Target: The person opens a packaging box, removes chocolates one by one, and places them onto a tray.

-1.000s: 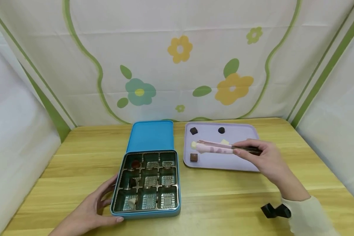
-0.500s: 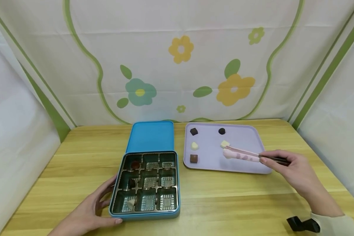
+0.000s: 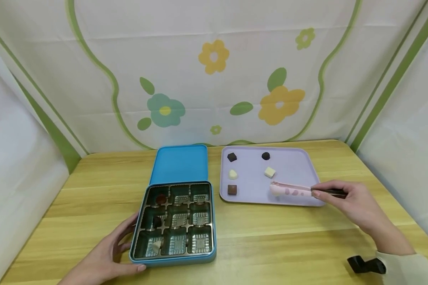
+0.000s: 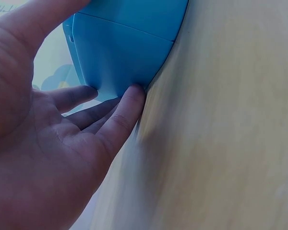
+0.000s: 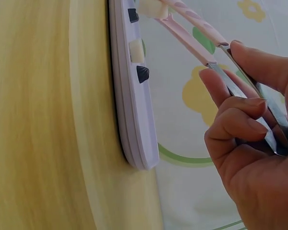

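Note:
My left hand (image 3: 103,253) holds the near left corner of a blue tin (image 3: 172,261), thumb at the front and fingers on the side. In the left wrist view fingertips (image 4: 134,91) touch the tin's wall. Three chocolates lie in the insert's left column: a reddish-brown one (image 3: 161,199), a dark one (image 3: 157,221) and a cream one (image 3: 156,247). My right hand (image 3: 354,202) pinches the metal handle of pink-tipped tongs (image 3: 294,190) over the lilac tray (image 3: 292,158). Their tips stand just in front of a white square chocolate (image 3: 270,172); whether they hold anything, I cannot tell.
The tin's blue lid (image 3: 180,164) lies behind it. Also on the tray are a dark angular chocolate (image 3: 232,157), a dark round one (image 3: 265,156), a cream heart-shaped one (image 3: 233,174) and a brown square one (image 3: 232,190). A floral cloth (image 3: 207,91) hangs behind the wooden table (image 3: 264,241).
My right hand has drawn the tongs rightward from beside the cream heart-shaped chocolate, then slightly toward me, off the white square one. The left hand stays at the tin.

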`<state>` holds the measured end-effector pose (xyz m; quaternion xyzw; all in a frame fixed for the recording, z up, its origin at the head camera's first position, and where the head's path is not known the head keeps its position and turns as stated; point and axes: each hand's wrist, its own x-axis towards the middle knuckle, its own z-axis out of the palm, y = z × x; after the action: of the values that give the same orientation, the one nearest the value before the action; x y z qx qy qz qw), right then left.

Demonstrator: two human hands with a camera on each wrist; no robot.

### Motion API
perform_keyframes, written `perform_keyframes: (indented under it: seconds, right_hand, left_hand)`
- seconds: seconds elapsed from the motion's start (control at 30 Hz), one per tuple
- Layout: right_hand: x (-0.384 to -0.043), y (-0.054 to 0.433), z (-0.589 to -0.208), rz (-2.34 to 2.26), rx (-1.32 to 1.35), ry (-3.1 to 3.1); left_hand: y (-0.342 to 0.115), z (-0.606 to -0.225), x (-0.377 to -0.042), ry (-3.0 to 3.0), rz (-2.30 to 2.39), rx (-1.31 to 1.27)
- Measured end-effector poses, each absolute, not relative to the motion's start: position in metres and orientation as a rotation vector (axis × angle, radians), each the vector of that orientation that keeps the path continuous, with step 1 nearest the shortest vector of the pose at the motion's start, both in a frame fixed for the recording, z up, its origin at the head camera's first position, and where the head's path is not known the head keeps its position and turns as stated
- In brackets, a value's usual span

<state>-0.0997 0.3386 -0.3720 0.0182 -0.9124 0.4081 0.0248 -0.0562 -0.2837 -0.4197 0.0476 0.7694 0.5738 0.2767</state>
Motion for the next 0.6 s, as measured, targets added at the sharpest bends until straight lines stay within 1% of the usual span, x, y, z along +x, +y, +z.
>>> perform_keyframes:
  seconds: [0.27,0.6]
  right_hand:
    - [-0.104,0.339,-0.381,1.228,0.021,-2.895]
    - [-0.107,0.34,-0.385,1.252,-0.015,-2.922]
  left_hand:
    - [-0.285,-0.422,-0.055,2.018,1.599,0.157]
    - [-0.284,-0.422,-0.051,2.131,1.573,0.218]
